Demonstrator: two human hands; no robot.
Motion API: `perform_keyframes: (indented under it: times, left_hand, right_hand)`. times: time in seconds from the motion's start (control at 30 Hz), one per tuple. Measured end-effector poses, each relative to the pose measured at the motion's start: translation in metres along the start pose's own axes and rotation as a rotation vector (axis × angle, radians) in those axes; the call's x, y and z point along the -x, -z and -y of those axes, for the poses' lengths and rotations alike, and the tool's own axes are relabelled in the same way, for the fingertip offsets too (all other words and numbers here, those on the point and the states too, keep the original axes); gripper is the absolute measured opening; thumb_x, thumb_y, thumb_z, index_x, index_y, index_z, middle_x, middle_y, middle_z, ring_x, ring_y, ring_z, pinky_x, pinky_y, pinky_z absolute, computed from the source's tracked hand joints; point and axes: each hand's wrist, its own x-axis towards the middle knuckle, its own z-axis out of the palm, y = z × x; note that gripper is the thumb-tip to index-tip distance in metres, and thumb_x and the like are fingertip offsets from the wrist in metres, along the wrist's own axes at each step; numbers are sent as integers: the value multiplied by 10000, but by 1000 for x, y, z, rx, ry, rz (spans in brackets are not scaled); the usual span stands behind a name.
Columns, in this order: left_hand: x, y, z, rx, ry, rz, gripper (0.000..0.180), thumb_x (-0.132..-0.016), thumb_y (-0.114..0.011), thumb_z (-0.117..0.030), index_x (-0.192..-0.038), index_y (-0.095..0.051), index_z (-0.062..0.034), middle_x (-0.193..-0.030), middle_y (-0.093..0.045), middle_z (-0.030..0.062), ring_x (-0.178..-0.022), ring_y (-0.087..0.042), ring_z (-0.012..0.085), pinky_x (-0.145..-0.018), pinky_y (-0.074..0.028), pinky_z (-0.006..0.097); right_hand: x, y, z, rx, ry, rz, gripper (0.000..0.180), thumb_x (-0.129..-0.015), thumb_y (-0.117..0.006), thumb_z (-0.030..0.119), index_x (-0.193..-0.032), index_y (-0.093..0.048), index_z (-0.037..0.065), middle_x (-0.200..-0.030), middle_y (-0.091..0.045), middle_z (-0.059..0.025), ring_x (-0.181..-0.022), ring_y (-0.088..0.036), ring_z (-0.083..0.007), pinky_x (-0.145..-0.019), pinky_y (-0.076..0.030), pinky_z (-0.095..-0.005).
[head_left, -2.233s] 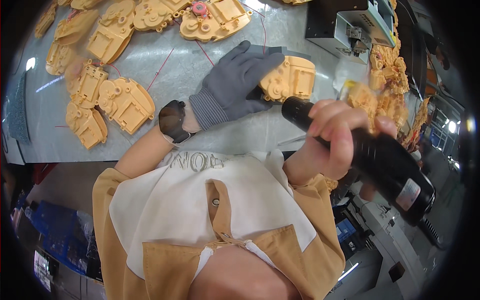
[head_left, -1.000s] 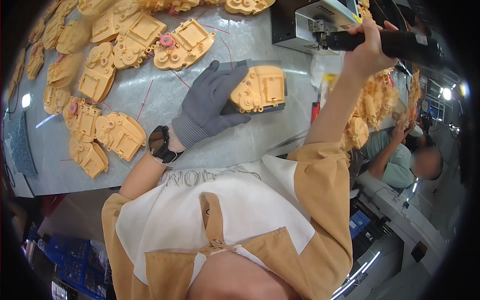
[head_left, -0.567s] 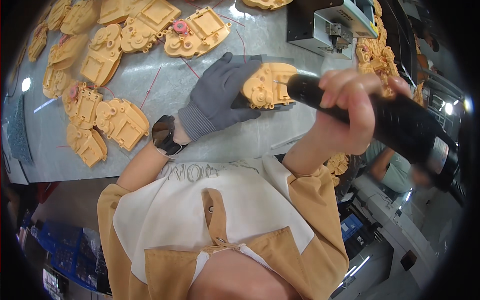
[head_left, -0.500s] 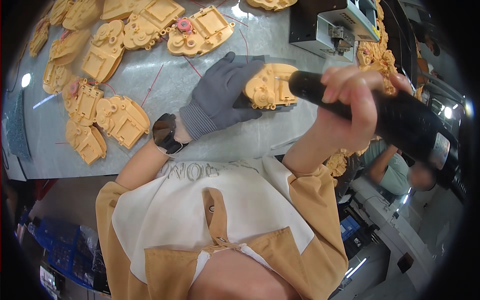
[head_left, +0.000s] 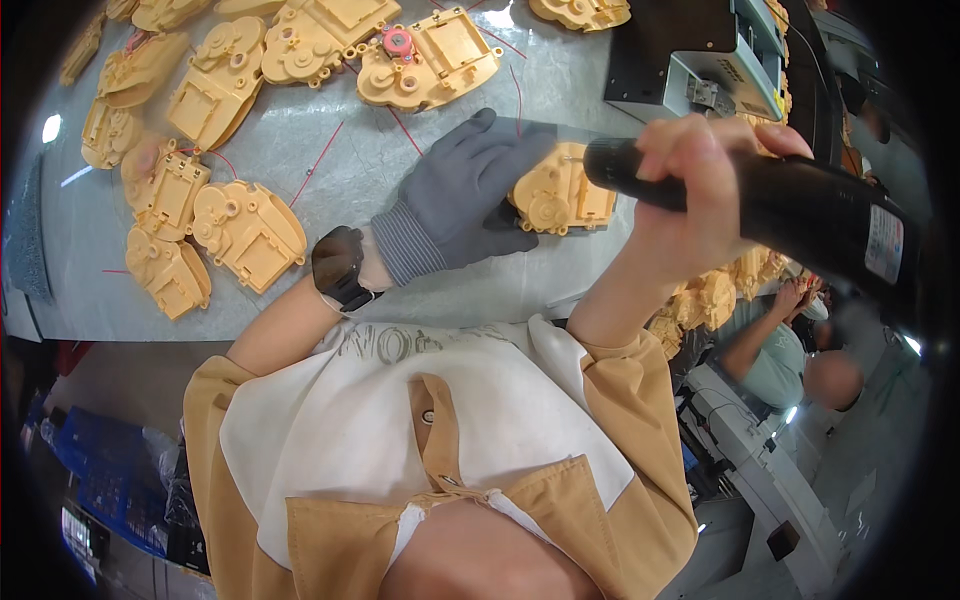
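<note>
We find the right hand [head_left: 695, 185] closed around a black driver [head_left: 825, 210], which we judge best kept square to the yellow housing [head_left: 565, 200] on the table [head_left: 470, 300], the gloved left hand [head_left: 465, 195] spread against that housing's left side, other housings [head_left: 425, 70] beyond.

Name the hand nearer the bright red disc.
Left. The left hand is below and right of the disc in view; the right hand, gripping the black tool, is farther right.

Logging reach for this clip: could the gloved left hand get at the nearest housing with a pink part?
Probably yes: that housing lies just beyond the left hand, with tabletop and a thin red wire between, though the hand seems to be steadying another housing.
</note>
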Motion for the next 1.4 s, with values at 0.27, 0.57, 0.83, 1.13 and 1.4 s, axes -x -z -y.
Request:
perform_keyframes:
  times: [0.27, 0.57, 0.83, 1.13, 1.4]
  left_hand:
    - [1, 8, -2, 77, -3, 9, 960, -571, -792, -357, -1326, -302, -22, -1242, -480, 150, -1112, -485, 317, -1027, -292, 489]
    - [-2, 15, -17, -66, -58, -190, 812, -628, -750, -400, -1257, -401, -24, -1082, -564, 134, -982, -547, 280, -980, -352, 444]
    - [-49, 27, -57, -183, 373, 219, 662, -672, -674, -415, -1171, -478, -27, -998, -594, 196, -927, -576, 316, -832, -441, 391]
    - [-20, 5, -46, 557, 496, -168, 562, -743, -626, -303, -1192, -476, 1, -1045, -600, 170, -961, -583, 258, -844, -453, 340]
    - [242, 110, -123, 886, 718, -1215, 437, -816, -560, -299, -1150, -472, -32, -1024, -551, 93, -872, -552, 185, -739, -470, 364]
  right_hand:
    - [4, -4, -5, -38, 3, 17, 484, -683, -619, -82, -1057, -343, 55, -573, -548, -88, -459, -510, -143, -483, -473, -262]
    - [22, 29, 9, -193, 151, -26, 439, -718, -522, -54, -1107, -347, 45, -618, -504, -57, -486, -497, -155, -526, -452, -297]
    - [54, 83, 49, -114, 324, -298, 422, -776, -479, 99, -1175, -349, 59, -607, -389, -34, -484, -434, -148, -560, -410, -350]
    - [70, 87, 38, -290, 239, -276, 344, -787, -455, 124, -1110, -401, 20, -571, -367, -11, -511, -364, -105, -574, -345, -289]
    - [68, 122, 18, -338, 87, -312, 242, -770, -464, 102, -992, -454, 7, -584, -336, -20, -547, -376, -118, -615, -356, -288]
